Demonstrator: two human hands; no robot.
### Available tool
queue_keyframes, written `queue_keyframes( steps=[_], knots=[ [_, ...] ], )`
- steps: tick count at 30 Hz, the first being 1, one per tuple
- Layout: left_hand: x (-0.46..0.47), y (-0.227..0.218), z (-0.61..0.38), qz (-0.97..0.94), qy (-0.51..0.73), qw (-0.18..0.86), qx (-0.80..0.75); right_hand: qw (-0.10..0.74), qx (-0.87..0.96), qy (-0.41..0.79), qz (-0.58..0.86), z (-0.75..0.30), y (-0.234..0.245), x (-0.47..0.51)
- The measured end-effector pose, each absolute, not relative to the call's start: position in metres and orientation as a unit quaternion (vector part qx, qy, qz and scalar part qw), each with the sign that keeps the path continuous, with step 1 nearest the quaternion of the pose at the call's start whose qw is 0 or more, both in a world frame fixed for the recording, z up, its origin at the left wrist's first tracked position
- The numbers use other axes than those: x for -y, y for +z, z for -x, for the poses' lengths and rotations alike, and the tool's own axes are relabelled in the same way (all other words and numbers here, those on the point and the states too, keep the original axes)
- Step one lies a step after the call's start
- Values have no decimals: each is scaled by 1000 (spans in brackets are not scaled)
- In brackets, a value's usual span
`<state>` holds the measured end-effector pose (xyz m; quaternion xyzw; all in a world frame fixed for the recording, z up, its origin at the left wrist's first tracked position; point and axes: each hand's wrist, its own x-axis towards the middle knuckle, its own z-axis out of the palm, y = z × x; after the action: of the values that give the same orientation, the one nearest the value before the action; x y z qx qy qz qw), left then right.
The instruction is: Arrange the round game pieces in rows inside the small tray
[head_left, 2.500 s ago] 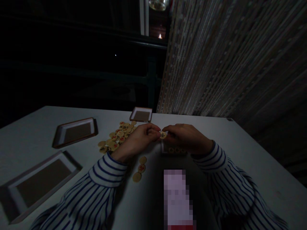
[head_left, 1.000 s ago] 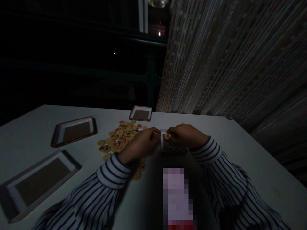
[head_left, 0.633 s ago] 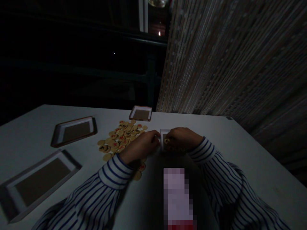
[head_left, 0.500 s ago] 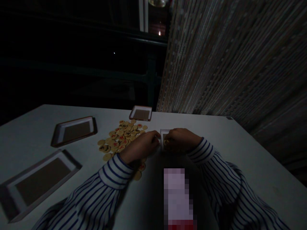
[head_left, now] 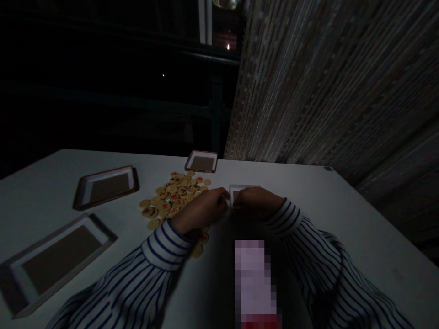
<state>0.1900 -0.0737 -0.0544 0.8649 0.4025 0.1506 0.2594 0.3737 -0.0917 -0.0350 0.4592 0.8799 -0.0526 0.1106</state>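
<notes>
A small white-walled box with a brown bottom stands on the table in front of me. My left hand is curled at its left wall, thumb and forefinger gripping that edge. My right hand reaches over the box from the right and covers most of it. Its fingers are closed and point down inside; what they hold is hidden. Left of the box, partly behind my left hand, lies a heap of round wooden Chinese chess pieces marked with red and black characters. Two loose pieces lie by my left wrist.
On the left of the white table lie two shallow trays, one brown-rimmed and a larger pale one. Another small tray sits at the far edge. A string curtain hangs behind the table; the room is dim.
My right hand has shifted slightly left and down over the box, so its far wall shows more. The piece seen under its fingers is now hidden. My left hand stays put.
</notes>
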Motion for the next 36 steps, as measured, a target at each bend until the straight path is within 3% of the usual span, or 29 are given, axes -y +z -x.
queue_keyframes(
  steps=[23, 36],
  knots=[
    [77, -50, -189, -869, 137, 253, -403, 100, -876, -65, -467, -374, -30, 91],
    [75, -53, -191, -864, 135, 265, -405, 137, -867, -40, -478, -367, -28, 94]
  ],
)
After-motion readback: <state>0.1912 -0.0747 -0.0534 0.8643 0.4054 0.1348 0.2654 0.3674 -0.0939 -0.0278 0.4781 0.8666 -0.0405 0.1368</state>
